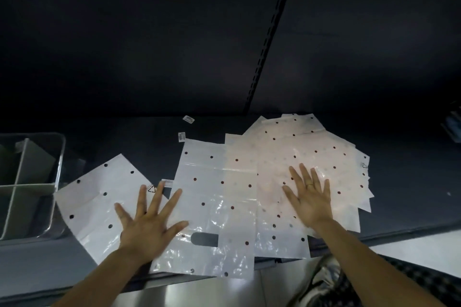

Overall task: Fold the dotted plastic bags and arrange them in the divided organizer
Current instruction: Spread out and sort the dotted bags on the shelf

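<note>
Translucent white plastic covers most of the dark tabletop. At the far left stands the divided organizer, a pale wire-framed bin with crossing dividers, its right wall just beside the corner of the leftmost dotted bag, which lies tilted. The left hand is spread flat, fingers straight and wide apart, palm down across the seam where that tilted bag meets the middle bag; it grips nothing. The middle bag lies flat with its cut-out handle toward the near edge, and its lower end overhangs the tabletop's front lip. To the right, a fanned pile of bags overlaps it, several corners sticking out at the far right. The right hand, also open with straight fingers and a ring on one of them, lies flat on this pile. Two small labels lie on bare tabletop behind the bags. Dark open surface runs behind the bags and to the right of the pile. A shoe shows on the floor below the front edge.
</note>
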Demonstrator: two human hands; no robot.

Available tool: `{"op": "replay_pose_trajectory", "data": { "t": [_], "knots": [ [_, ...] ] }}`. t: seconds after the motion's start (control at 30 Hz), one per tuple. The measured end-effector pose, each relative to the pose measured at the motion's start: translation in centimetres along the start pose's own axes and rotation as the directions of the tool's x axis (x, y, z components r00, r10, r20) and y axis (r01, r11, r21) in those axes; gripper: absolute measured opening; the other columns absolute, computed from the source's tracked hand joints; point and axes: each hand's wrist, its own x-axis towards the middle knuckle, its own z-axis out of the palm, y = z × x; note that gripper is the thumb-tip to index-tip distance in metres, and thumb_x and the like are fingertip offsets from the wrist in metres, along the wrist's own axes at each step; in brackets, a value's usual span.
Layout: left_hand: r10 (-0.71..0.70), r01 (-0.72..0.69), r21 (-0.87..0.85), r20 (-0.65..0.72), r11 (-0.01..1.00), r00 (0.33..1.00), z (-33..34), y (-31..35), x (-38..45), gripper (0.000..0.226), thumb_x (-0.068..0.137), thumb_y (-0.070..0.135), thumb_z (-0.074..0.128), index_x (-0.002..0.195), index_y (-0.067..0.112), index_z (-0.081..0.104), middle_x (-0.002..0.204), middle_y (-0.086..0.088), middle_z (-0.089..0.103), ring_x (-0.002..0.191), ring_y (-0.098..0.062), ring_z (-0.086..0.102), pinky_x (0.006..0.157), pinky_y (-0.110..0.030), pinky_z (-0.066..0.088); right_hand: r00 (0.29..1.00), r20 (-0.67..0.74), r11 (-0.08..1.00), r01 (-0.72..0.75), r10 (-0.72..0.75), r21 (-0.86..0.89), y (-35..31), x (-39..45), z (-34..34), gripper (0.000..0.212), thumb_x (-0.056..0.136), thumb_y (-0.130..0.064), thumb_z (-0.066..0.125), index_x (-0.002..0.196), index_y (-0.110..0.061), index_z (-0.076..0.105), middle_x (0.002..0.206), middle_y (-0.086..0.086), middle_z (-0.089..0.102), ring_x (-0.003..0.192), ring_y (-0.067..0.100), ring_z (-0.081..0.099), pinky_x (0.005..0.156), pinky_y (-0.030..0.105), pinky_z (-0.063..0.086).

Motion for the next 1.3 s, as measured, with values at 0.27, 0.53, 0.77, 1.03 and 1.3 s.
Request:
{"op": "replay_pose_trajectory", "data": {
  "t": [0.27,0.53,0.77,1.03,1.3],
  "knots": [
    [0.291,-0.287,0.099,-0.031,0.953,0.956,-2.9,-3.3,-1.7,0.089,0.077,0.083,0.002,0.149,0.032,-0.004,0.157,0.013,0.001,0.144,-0.013,-0.015,0.11,-0.066,0.008,0.975,-0.143,0.952,-0.124,0.169,0.28,0.3,0.6,-2.1,0.054,0.094,-0.05,0.042,0.139,-0.021,0.041,0.146,-0.001,0.04,0.132,0.021,0.036,0.111,0.04,0.027],
    [0.482,-0.459,0.154,-0.195,0.875,0.854,-4.9,-5.4,-4.3,0.066,0.088,0.064,0.031,0.136,0.023,0.049,0.143,0.001,0.045,0.145,-0.008,0.002,0.112,-0.037,0.008,0.888,-0.282,0.887,-0.237,0.363,0.397,-1.0,-0.8,-4.0,0.024,0.097,-0.02,0.047,0.1,-0.011,0.069,0.094,0.011,0.07,0.087,0.03,0.06,0.078,0.036,0.046],
    [0.525,-0.522,0.142,0.024,0.841,0.851,-2.4,2.9,-4.4,0.061,0.092,0.063,0.018,0.133,0.032,0.052,0.14,0.001,0.05,0.126,-0.024,0.05,0.109,-0.032,0.018,0.855,-0.383,0.767,-0.027,0.351,0.641,-6.2,-2.3,-7.0,0.024,0.098,-0.021,0.046,0.105,-0.009,0.066,0.084,0.014,0.065,0.087,0.028,0.056,0.068,0.031,0.042],
    [0.185,-0.188,-0.082,-0.044,0.979,0.982,-0.2,3.8,-4.5,0.078,0.076,0.067,-0.018,0.147,0.036,-0.011,0.15,0.002,-0.026,0.143,-0.024,-0.019,0.116,-0.033,-0.009,0.92,-0.383,0.777,0.299,-0.081,0.554,-16.6,-5.8,-5.9,0.023,0.097,-0.025,0.049,0.105,-0.015,0.068,0.091,0.002,0.069,0.085,0.017,0.057,0.066,0.026,0.04],
    [-0.102,0.063,-0.995,0.055,0.082,0.993,-5.3,4.3,-3.9,0.044,0.086,0.042,0.054,0.127,0.026,0.05,0.114,0.002,0.066,0.11,-0.003,0.057,0.1,-0.027,0.04,0.955,-0.239,0.733,0.291,-0.178,0.615,-22.2,-6.2,-5.7,0.025,0.098,-0.03,0.045,0.104,-0.016,0.065,0.096,0.002,0.07,0.087,0.02,0.06,0.073,0.034,0.049]
  ]
}}
